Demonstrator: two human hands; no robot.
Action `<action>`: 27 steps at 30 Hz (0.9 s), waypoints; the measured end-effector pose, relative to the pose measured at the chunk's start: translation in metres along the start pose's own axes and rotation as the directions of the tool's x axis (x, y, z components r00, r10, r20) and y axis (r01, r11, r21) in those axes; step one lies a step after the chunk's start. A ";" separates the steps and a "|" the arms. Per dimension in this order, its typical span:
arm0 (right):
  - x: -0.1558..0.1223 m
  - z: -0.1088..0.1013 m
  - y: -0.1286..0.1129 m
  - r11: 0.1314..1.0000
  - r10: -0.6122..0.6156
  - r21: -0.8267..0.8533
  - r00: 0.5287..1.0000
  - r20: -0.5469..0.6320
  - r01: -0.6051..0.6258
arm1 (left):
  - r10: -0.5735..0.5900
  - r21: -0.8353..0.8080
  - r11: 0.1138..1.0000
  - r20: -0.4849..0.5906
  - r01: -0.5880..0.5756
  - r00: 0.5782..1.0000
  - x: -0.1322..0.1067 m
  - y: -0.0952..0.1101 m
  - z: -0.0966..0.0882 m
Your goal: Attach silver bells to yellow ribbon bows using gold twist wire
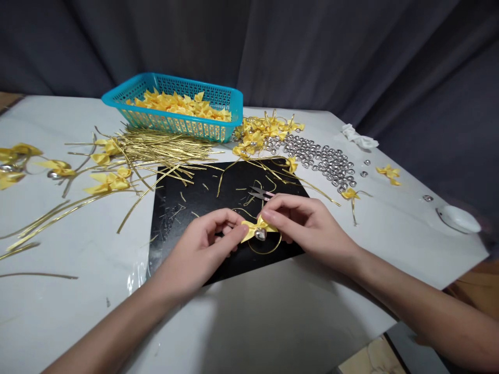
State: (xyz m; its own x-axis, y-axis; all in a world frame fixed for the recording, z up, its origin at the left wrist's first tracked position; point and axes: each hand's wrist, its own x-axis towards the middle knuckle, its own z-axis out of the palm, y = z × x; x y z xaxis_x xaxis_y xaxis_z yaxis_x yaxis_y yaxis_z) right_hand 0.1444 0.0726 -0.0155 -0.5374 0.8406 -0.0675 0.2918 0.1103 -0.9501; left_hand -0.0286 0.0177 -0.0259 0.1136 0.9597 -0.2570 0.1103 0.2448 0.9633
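"2 hands on it?"

"Yes. The left hand (214, 234) pinches the yellow bow (255, 226) at its 9 o'clock end, thumb pressed toward fingers. The right hand (307, 218) is clamped on its 2 o'clock side."

"And where is the bow?"

"Above the black mat (241, 262), between the hands. 1 silver heart (260, 235) sits at its middle, and a gold loop (265, 253) curves at 6 o'clock."

"What lies around it?"

"From the bow, snips (258, 192) at 12 o'clock, just beside the right hand. Silver beads (327, 161) spread between 1 and 2. A white dish (460, 219) is at 3, well apart. At 11, a blue basket (236, 98) holds yellow ribbon pieces (175, 104), with gold strands (167, 145) lying in front of it."
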 end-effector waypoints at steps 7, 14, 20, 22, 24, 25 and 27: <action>-0.010 0.006 0.001 0.819 -0.449 -0.481 0.871 -0.200 0.312 | -0.006 -0.045 0.999 -0.025 0.005 1.000 0.001 0.000 0.000; -0.013 0.014 0.006 0.768 -0.424 -0.560 0.902 -0.084 0.309 | 0.009 -0.030 1.000 -0.015 -0.010 1.000 0.001 0.000 0.000; -0.017 0.016 0.008 0.737 -0.435 -0.592 0.899 -0.046 0.326 | 0.034 -0.012 0.999 -0.007 -0.034 0.999 0.001 0.000 0.001; -0.017 0.015 0.008 0.696 -0.465 -0.624 0.885 -0.012 0.357 | 0.039 -0.012 0.999 -0.002 -0.040 0.999 0.001 0.001 0.001; -0.017 0.013 0.007 0.633 -0.501 -0.674 0.865 0.019 0.381 | 0.038 -0.020 0.999 -0.005 -0.038 0.999 0.001 0.001 0.001; -0.016 0.012 0.007 0.593 -0.518 -0.704 0.855 0.038 0.391 | 0.033 -0.026 0.999 -0.008 -0.034 0.999 0.001 0.002 0.001; -0.016 0.010 0.007 0.507 -0.535 -0.762 0.840 0.088 0.403 | 0.021 -0.039 0.999 -0.014 -0.022 1.000 0.001 0.002 0.001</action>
State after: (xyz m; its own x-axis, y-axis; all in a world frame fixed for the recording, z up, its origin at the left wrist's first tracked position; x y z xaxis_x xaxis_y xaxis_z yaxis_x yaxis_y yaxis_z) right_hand 0.1468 0.0548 -0.0239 -0.6773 0.6006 0.4248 0.5344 0.7986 -0.2769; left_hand -0.0271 0.0194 -0.0241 0.1026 0.9665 -0.2353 0.0691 0.2290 0.9710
